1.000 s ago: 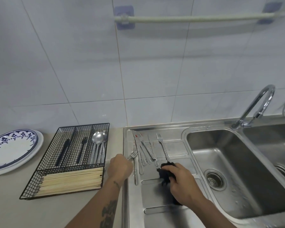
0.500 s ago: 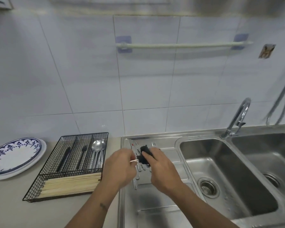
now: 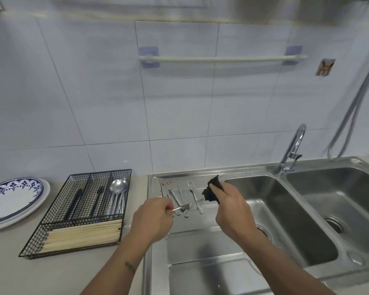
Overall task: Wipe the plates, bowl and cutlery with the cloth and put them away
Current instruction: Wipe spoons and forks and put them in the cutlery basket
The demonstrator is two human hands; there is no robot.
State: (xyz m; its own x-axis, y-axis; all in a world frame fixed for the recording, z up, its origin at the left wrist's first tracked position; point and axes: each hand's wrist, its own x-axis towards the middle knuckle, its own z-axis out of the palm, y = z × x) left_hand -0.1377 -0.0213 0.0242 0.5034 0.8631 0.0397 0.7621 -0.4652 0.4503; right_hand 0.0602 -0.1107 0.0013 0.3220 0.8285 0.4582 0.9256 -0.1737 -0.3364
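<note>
Half a second ago my two hands were together over the drainboard, the cloth pressed against the piece I was holding; now they have come apart. My left hand [image 3: 152,218] has its fingers curled round the handle of a steel fork [image 3: 182,207], whose tines point right, out over the drainboard [image 3: 200,243], while my right hand [image 3: 228,206] has swung away toward the left sink basin [image 3: 285,211], clamped on the bunched black cloth [image 3: 211,191]. I read that as the wipe on this fork being finished: the cloth is clear of it, so the likely next move is to carry it left to the black wire cutlery tray [image 3: 81,211] on the counter [image 3: 51,273]. That tray already holds spoons [image 3: 117,194] in its right-hand slot, dark-handled pieces in the other two, and a stack of pale chopsticks [image 3: 83,234] across the front section. The fork in my hand looks thin and shiny, slightly blurred, so I cannot tell whether it is dry. The remaining cutlery [image 3: 183,194] lies loose at the back of the drainboard, several forks overlapping, so there are more pieces to wipe. At the far left, a blue-patterned plate [image 3: 11,198] sits stacked on a plain white one. I see no bowl from here.
</note>
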